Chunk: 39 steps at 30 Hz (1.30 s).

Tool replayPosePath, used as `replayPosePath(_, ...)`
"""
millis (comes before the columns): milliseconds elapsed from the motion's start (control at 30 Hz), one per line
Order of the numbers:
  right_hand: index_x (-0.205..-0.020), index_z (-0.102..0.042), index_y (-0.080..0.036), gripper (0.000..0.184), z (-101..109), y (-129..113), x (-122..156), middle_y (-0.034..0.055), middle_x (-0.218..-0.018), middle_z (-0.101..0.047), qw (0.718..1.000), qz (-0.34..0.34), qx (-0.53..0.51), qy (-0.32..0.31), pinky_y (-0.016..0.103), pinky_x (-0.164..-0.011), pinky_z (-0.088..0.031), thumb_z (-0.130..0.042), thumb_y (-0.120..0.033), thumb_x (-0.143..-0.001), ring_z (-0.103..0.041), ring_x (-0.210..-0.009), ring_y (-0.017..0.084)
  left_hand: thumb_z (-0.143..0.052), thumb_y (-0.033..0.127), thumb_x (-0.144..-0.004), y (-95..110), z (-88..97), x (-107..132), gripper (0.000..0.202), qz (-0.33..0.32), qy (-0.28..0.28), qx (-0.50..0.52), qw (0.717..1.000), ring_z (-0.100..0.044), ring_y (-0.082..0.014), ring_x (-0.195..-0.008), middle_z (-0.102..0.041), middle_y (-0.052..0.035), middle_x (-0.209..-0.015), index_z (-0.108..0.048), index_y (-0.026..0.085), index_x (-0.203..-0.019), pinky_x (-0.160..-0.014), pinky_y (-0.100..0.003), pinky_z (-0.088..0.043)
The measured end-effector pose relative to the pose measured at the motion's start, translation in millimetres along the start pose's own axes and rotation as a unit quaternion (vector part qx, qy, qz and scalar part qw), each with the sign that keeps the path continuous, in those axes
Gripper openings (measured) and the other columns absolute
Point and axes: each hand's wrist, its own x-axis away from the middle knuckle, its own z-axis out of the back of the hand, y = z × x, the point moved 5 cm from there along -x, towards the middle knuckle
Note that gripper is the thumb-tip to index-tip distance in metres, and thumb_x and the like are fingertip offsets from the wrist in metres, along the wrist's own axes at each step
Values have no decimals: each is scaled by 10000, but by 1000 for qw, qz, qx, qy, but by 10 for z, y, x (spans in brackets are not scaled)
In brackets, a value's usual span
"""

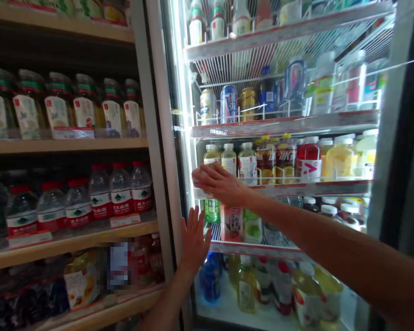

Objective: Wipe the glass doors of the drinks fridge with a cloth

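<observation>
I face a lit drinks fridge with a glass door [179, 138]. My right hand [221, 184] lies flat with fingers spread against the glass, level with a shelf of pale bottles [229, 158]. My left hand [193, 239] is lower, palm open against the glass near the door's left frame [158, 151], in front of a blue bottle [210, 276] and a green bottle [212, 210]. Neither hand holds anything. A pink-labelled bottle [232, 223] stands just below my right wrist, behind the glass.
Wooden shelves [65, 145] to the left carry tea bottles [84, 108] and red-capped water bottles [120, 188]. Inside the fridge, wire shelves hold cans [228, 103], red drinks [308, 158] and yellow juice [341, 156]. A dark door frame [407, 138] stands at the right.
</observation>
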Motion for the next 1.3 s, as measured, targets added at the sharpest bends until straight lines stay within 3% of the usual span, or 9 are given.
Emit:
replayPosePath(167, -1358, -389, -221, 490, 37, 154, -57, 36, -1493, -260, 987, -156, 18, 20, 521, -1129, -160, -457, -229, -873, -138, -1392, 287, -437, 237, -901, 0, 46, -10, 562, 2, 18, 2, 1000, -243, -229, -1377, -371, -162, -1428, -228, 180, -1420, -1124, -491, -154)
replayPosePath(333, -1304, -448, -260, 419, -25, -19, -105, -20, -1453, -345, 999, 29, -16, -40, 445, -1132, -215, -425, -210, -888, -244, -1361, 222, -420, 318, -907, -96, 212, -451, 479, 32, 70, 17, 997, -295, -259, -1351, -410, -173, -1393, -351, 167, -1356, -1106, -491, -189)
replayPosePath(500, -1357, -392, -223, 451, 143, 423, -366, 24, -1495, -259, 979, -201, 21, 35, 520, -1137, -139, -381, -222, -906, -140, -1393, 282, -380, 404, -908, -148, 352, -1122, 505, 96, 118, 71, 986, -265, -261, -1359, -348, -170, -1430, -348, 169, -1355, -1101, -499, -181)
replayPosePath(633, -1329, -426, -245, 432, 138, 387, -406, -17, -1480, -293, 995, -94, 18, -8, 485, -1149, -156, -389, -205, -901, -179, -1384, 253, -339, 423, -914, -183, 371, -1359, 514, 95, 133, 89, 983, -259, -250, -1361, -330, -174, -1438, -347, 157, -1354, -1104, -476, -178)
replayPosePath(700, -1343, -405, -258, 436, 229, 584, -327, -26, -1474, -299, 994, -103, 24, 5, 493, -1154, -141, -374, -220, -910, -174, -1386, 247, -328, 432, -913, -216, 361, -1415, 519, 88, 131, 90, 983, -254, -248, -1365, -324, -174, -1442, -350, 158, -1353, -1102, -472, -185)
replayPosePath(867, -1443, -203, -259, 532, 672, 1341, 113, 5, -1502, -212, 941, -314, 56, 113, 595, -1129, -36, -310, -234, -923, -39, -1411, 273, -336, 457, -898, -135, 272, -1665, 550, 70, 78, 91, 990, -195, -262, -1389, -267, -163, -1479, -366, 149, -1353, -1107, -490, -171)
replayPosePath(1067, -1408, -302, -301, 512, 793, 1123, 756, -31, -1489, -253, 974, -206, 96, -26, 475, -1145, -199, -386, -273, -904, -152, -1395, 241, -351, 466, -888, 97, 170, -1972, 626, 103, 67, 80, 989, -93, -318, -1403, -206, -160, -1502, -294, 117, -1405, -1094, -600, -33)
replayPosePath(1233, -1435, -262, -260, 532, 1180, 1586, 1251, 52, -1488, -228, 849, -459, 202, 167, 589, -1069, -263, -311, -242, -906, -159, -1383, 323, -324, 461, -899, 142, 161, -1969, 609, 92, 86, 73, 989, -112, -309, -1402, -223, -147, -1498, -290, 136, -1413, -1094, -594, -58)
replayPosePath(1300, -1444, -230, -283, 548, 1157, 1545, 1258, 44, -1491, -227, 866, -426, 202, 168, 572, -1079, -264, -319, -234, -905, -151, -1389, 309, -317, 454, -903, 133, 165, -1955, 603, 88, 95, 66, 989, -121, -313, -1400, -232, -155, -1492, -290, 132, -1412, -1088, -601, -69)
